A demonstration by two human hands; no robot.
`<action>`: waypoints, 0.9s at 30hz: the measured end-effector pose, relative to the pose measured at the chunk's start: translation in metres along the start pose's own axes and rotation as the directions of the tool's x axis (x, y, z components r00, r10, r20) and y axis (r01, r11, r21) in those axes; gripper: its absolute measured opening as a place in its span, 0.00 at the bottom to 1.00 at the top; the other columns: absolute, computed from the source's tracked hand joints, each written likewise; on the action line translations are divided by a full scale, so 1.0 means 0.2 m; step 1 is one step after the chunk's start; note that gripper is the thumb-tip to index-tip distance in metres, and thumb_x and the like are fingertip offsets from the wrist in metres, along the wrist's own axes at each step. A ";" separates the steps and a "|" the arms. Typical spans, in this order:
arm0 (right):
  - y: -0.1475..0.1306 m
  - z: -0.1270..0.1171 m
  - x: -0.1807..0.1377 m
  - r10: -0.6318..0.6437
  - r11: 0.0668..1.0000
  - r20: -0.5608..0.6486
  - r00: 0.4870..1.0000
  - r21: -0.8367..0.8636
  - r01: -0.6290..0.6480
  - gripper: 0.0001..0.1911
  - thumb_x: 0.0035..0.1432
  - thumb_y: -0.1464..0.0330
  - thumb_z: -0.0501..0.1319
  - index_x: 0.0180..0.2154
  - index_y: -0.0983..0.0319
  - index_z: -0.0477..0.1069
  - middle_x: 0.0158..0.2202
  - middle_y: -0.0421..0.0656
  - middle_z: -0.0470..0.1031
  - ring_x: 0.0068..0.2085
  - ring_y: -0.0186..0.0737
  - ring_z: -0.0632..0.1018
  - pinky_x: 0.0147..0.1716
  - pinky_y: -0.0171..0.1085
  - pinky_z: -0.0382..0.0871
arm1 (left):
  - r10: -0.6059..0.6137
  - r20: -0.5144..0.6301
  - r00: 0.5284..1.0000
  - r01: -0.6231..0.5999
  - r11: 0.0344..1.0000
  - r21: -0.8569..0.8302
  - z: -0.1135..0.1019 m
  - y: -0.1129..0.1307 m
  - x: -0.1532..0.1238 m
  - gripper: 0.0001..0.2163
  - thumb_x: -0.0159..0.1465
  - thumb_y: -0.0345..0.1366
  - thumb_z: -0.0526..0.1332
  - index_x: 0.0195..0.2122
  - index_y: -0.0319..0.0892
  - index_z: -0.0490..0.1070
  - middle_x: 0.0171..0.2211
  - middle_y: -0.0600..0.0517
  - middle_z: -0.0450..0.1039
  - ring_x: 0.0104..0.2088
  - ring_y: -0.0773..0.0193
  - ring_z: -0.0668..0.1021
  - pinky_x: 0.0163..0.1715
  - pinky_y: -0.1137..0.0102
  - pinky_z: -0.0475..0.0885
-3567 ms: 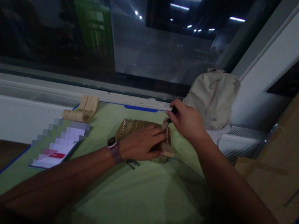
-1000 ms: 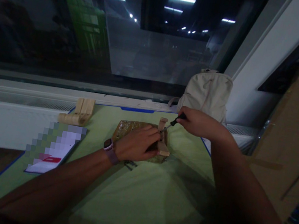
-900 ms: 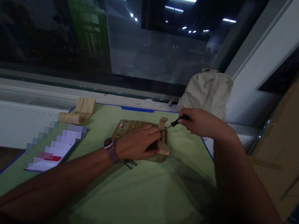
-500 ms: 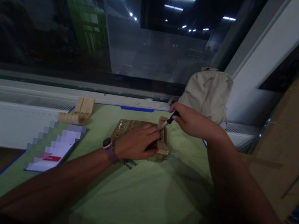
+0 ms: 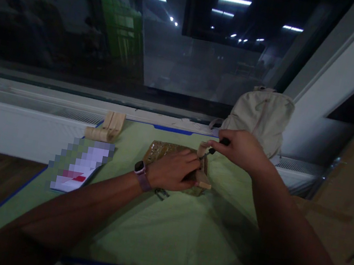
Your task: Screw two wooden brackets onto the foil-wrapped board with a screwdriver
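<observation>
My right hand (image 5: 240,149) is closed around the black handle of a screwdriver (image 5: 214,151), which slants down to the left. Its tip meets a light wooden piece (image 5: 203,179) near my left fingertips; the exact contact point is too small to make out. My left hand (image 5: 175,169), wearing a watch at the wrist, grips the wooden piece with thumb and fingers and covers part of it. Beneath lies a brown block wrapped in shiny clear tape (image 5: 160,149), partly hidden by the hand. Several small dark metal pieces (image 5: 162,194) rest beside my left wrist.
More curved wooden pieces (image 5: 105,128) stand at the table's back left, behind a partly blurred phone-like flat object (image 5: 83,166). A beige backpack (image 5: 262,115) leans by the window at the back right. The green table (image 5: 151,237) has a blue edge; cardboard (image 5: 340,193) stands at right.
The whole view has shifted, so the table things appear further right. The screwdriver now leans more to the right, with my right hand tilted over. My left hand keeps its place on the wooden piece.
</observation>
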State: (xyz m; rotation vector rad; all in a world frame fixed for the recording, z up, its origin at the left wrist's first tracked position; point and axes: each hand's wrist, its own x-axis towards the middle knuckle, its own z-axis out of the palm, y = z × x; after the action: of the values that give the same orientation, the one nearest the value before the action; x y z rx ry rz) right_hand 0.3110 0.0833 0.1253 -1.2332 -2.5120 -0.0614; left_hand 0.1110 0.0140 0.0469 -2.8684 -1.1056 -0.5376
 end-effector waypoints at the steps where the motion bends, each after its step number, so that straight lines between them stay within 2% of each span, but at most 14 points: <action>1: -0.01 0.00 0.00 0.041 0.996 -0.012 0.999 -0.075 -0.042 0.19 0.62 0.55 0.58 0.25 0.60 0.69 0.22 0.42 0.70 0.26 0.40 0.70 0.26 0.38 0.50 | 0.004 -0.008 1.000 -0.004 1.000 0.003 0.00 0.00 0.00 0.13 0.67 0.44 0.59 0.44 0.38 0.67 0.44 0.44 0.69 0.46 0.53 0.69 0.47 0.60 0.68; 3: -0.03 0.00 0.00 0.091 0.983 -0.027 0.995 -0.159 -0.094 0.23 0.65 0.53 0.53 0.25 0.60 0.70 0.21 0.44 0.69 0.26 0.41 0.69 0.25 0.38 0.48 | 0.011 -0.019 1.000 -0.011 1.000 0.007 0.00 0.00 0.00 0.13 0.67 0.44 0.59 0.44 0.38 0.67 0.45 0.44 0.69 0.46 0.53 0.70 0.46 0.61 0.68; 5: -0.03 0.01 0.00 0.095 0.984 -0.032 0.995 -0.148 -0.098 0.22 0.66 0.52 0.51 0.31 0.60 0.70 0.23 0.45 0.70 0.26 0.42 0.70 0.25 0.38 0.48 | 0.014 -0.027 1.000 -0.014 1.000 0.011 0.01 0.00 0.00 0.14 0.67 0.45 0.59 0.43 0.38 0.67 0.44 0.44 0.69 0.45 0.53 0.70 0.46 0.61 0.68; 9: 0.01 0.03 0.00 -0.038 0.994 -0.010 0.999 0.097 0.039 0.14 0.64 0.56 0.53 0.40 0.61 0.65 0.27 0.43 0.71 0.27 0.41 0.70 0.26 0.36 0.54 | 0.023 -0.039 0.999 -0.022 1.000 0.015 0.01 -0.01 -0.01 0.14 0.67 0.46 0.58 0.43 0.38 0.67 0.44 0.44 0.69 0.46 0.53 0.70 0.48 0.60 0.68; 12: 0.03 0.04 0.00 -0.161 0.958 -0.007 0.987 0.237 0.158 0.10 0.61 0.61 0.57 0.39 0.60 0.62 0.28 0.41 0.70 0.27 0.38 0.70 0.27 0.35 0.56 | 0.018 -0.045 0.999 -0.018 1.000 0.014 0.01 -0.01 -0.01 0.14 0.67 0.45 0.58 0.43 0.39 0.67 0.45 0.43 0.69 0.47 0.53 0.70 0.49 0.60 0.68; 15: 0.03 0.06 0.01 -0.194 0.946 -0.021 0.981 0.262 0.193 0.08 0.60 0.62 0.58 0.36 0.59 0.63 0.28 0.41 0.72 0.27 0.38 0.70 0.28 0.35 0.57 | 0.017 -0.045 0.999 -0.016 1.000 0.020 0.01 -0.01 -0.01 0.13 0.67 0.44 0.59 0.43 0.39 0.67 0.45 0.43 0.69 0.47 0.53 0.70 0.49 0.60 0.68; 19: 0.00 0.06 0.02 -0.018 0.998 -0.030 0.999 0.066 0.020 0.13 0.61 0.57 0.61 0.31 0.59 0.67 0.26 0.42 0.73 0.27 0.40 0.71 0.26 0.36 0.54 | 0.031 -0.034 0.999 -0.030 0.999 0.022 0.01 -0.01 0.00 0.13 0.66 0.45 0.59 0.43 0.39 0.67 0.45 0.43 0.70 0.46 0.53 0.70 0.48 0.60 0.68; 22: -0.02 0.04 0.02 0.094 0.987 -0.026 0.995 -0.126 -0.097 0.19 0.66 0.54 0.54 0.31 0.60 0.70 0.26 0.46 0.75 0.28 0.44 0.73 0.25 0.38 0.52 | 0.024 -0.032 0.999 -0.023 1.000 0.021 0.01 -0.01 0.00 0.12 0.66 0.44 0.59 0.41 0.39 0.67 0.45 0.44 0.70 0.45 0.53 0.70 0.46 0.61 0.68; 24: -0.01 0.02 0.01 0.129 0.974 0.018 0.991 -0.192 -0.124 0.22 0.68 0.53 0.49 0.34 0.61 0.71 0.28 0.49 0.77 0.30 0.46 0.75 0.25 0.38 0.53 | 0.027 -0.038 0.999 -0.027 1.000 0.015 0.01 -0.01 -0.01 0.12 0.66 0.44 0.59 0.41 0.39 0.67 0.45 0.44 0.70 0.45 0.53 0.70 0.46 0.60 0.68; 27: 0.02 -0.01 -0.01 0.151 0.961 0.088 0.985 -0.246 -0.125 0.22 0.66 0.51 0.52 0.40 0.62 0.71 0.33 0.52 0.79 0.33 0.48 0.78 0.26 0.38 0.56 | 0.034 -0.047 0.998 -0.034 0.999 0.006 0.01 -0.01 -0.01 0.12 0.67 0.45 0.58 0.42 0.40 0.67 0.45 0.44 0.69 0.46 0.53 0.70 0.47 0.60 0.68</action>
State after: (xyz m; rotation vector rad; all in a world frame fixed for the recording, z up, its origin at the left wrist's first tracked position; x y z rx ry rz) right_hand 0.3145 0.0841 0.1256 -1.5416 -2.5580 -0.2797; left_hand 0.1089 0.0155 0.0435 -2.8484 -1.0477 -0.5965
